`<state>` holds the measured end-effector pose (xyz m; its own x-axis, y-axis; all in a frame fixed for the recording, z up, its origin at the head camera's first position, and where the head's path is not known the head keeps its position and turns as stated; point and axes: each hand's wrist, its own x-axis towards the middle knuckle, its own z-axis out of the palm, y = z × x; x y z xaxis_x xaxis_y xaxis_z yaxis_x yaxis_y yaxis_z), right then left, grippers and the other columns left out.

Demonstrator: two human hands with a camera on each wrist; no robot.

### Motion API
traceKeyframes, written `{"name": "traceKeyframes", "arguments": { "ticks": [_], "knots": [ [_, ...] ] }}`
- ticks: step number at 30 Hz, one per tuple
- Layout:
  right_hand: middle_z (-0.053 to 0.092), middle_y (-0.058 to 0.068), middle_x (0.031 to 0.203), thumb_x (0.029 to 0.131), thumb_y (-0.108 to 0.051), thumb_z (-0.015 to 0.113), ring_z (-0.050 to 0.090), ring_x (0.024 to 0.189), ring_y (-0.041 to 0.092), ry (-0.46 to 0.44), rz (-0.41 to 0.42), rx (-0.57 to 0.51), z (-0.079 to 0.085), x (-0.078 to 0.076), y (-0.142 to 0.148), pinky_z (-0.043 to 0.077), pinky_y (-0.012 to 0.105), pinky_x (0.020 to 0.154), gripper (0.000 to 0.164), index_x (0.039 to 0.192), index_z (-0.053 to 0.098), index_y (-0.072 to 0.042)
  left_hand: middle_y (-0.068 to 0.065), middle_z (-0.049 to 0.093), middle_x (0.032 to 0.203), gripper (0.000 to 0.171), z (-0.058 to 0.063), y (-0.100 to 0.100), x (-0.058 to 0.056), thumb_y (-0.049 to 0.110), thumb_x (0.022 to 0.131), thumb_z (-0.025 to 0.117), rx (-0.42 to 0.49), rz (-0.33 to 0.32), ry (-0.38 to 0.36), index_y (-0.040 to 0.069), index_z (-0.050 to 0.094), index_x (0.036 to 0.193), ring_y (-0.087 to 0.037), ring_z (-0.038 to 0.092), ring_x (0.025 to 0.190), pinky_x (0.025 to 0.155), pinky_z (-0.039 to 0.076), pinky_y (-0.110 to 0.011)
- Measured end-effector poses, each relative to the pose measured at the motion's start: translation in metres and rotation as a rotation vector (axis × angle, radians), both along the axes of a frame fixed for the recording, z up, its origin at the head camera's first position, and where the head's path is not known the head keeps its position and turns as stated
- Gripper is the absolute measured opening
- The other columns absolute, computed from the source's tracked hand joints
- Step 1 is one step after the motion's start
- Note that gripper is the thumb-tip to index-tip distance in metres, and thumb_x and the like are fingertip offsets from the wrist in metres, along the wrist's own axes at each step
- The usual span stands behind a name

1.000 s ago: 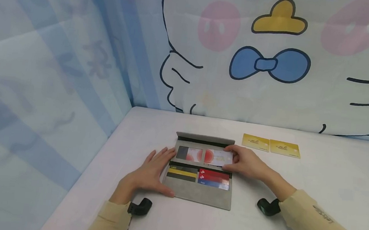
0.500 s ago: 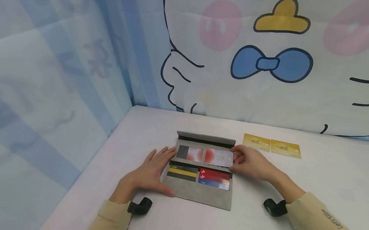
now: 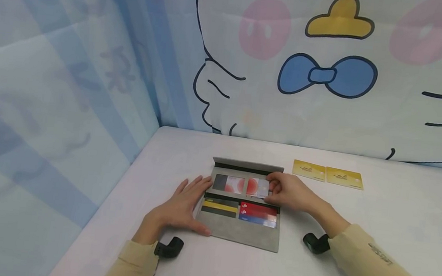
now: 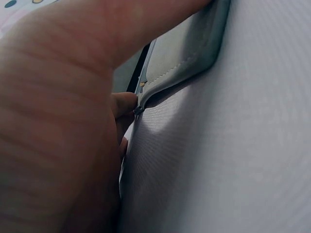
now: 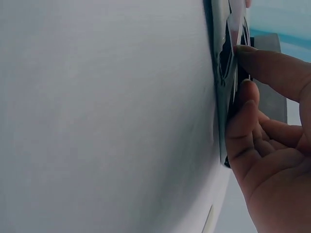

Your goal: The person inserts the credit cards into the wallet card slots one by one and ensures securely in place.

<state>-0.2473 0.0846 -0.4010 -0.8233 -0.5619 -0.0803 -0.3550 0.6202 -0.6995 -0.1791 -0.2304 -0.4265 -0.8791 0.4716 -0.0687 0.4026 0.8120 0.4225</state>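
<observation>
A grey wallet (image 3: 243, 237) lies unfolded on the table, its flap standing up at the back. Cards show in its pockets: a red card (image 3: 257, 211) at front right, a black card with a yellow stripe (image 3: 219, 208) at front left, and a dark-and-pink card (image 3: 234, 185) at back left. My left hand (image 3: 181, 208) rests spread along the wallet's left edge. With thumb and forefinger, my right hand (image 3: 294, 193) pinches a white card with a red circle (image 3: 263, 189) at the back right pocket, covering its right end. In the right wrist view the fingertips (image 5: 245, 53) are at the card's edge.
Two gold cards (image 3: 309, 170) lie side by side on the white table (image 3: 399, 210), behind the right hand. A printed cloth (image 3: 328, 113) hangs along the back edge, and another curtain (image 3: 67, 95) hangs at the left.
My right hand shifts right along the white card, then back left, now covering more of its right end. The left hand keeps its place on the wallet.
</observation>
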Motion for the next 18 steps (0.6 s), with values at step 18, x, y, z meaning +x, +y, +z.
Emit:
{"name": "traceKeyframes", "arguments": {
  "ticks": [18],
  "knots": [
    [0.058,0.005,0.087,0.079,-0.014,0.075,0.054,0.073,0.015,0.009,0.001,0.017,0.0021,0.0008,-0.0059,0.050,0.027,0.069,0.050,0.118,0.054,0.007,0.002,0.015,0.155,0.122,-0.0012,-0.0003,-0.0007,0.074,0.056,0.069,-0.010,0.006,-0.004,0.016,0.017,0.150,-0.015,0.001,0.141,0.111,-0.004,-0.043]
  ]
}}
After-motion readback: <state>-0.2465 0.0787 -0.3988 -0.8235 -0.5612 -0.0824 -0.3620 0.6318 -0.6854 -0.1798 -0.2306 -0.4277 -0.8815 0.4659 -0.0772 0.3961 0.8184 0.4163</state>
